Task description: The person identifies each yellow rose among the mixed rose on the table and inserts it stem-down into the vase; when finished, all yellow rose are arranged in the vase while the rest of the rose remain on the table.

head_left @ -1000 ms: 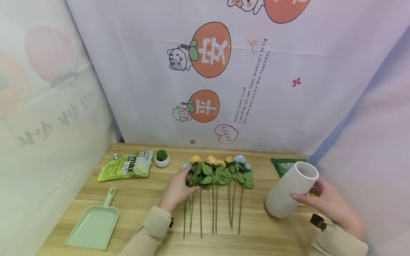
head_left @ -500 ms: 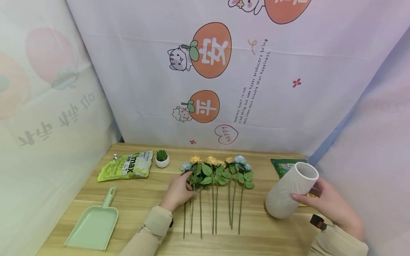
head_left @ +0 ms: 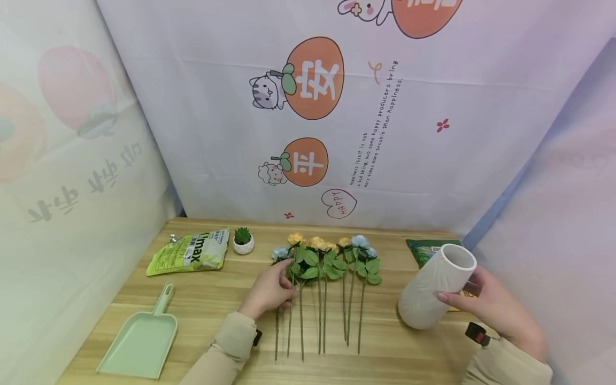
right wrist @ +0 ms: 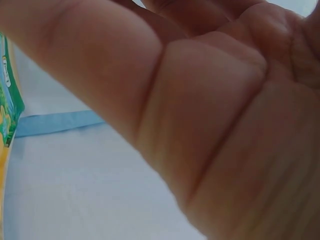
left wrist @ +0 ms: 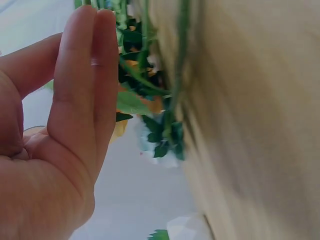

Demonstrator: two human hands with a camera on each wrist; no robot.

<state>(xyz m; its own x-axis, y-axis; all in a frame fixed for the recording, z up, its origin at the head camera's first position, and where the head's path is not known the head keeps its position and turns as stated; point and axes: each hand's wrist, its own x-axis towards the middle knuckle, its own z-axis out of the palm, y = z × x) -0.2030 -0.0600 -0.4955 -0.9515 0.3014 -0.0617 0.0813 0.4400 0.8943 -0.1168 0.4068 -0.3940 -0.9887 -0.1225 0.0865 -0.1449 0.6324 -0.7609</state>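
Several artificial flowers with yellow and blue heads lie side by side on the wooden table, stems toward the person. At the left end of the row, my left hand (head_left: 270,291) pinches the stem of a yellow flower (head_left: 295,238) between thumb and fingertips. A blue flower (head_left: 280,252) lies just beside that hand; in the left wrist view its head (left wrist: 162,145) shows past the fingers. My right hand (head_left: 495,305) grips a white ribbed vase (head_left: 428,294), its mouth tilted up and to the right. The right wrist view is filled mostly by the palm, and the vase is hidden there.
On the left lie a lime-green pouch (head_left: 192,251) and a pale green dustpan (head_left: 141,342). A small potted succulent (head_left: 243,241) stands near the back edge. Behind the vase is a green packet (head_left: 421,249). Printed cloth walls (head_left: 216,133) enclose the table.
My left fingers have closed in on the yellow flower's stem, and that flower has shifted slightly to the right. The right hand and vase stay nearly still.
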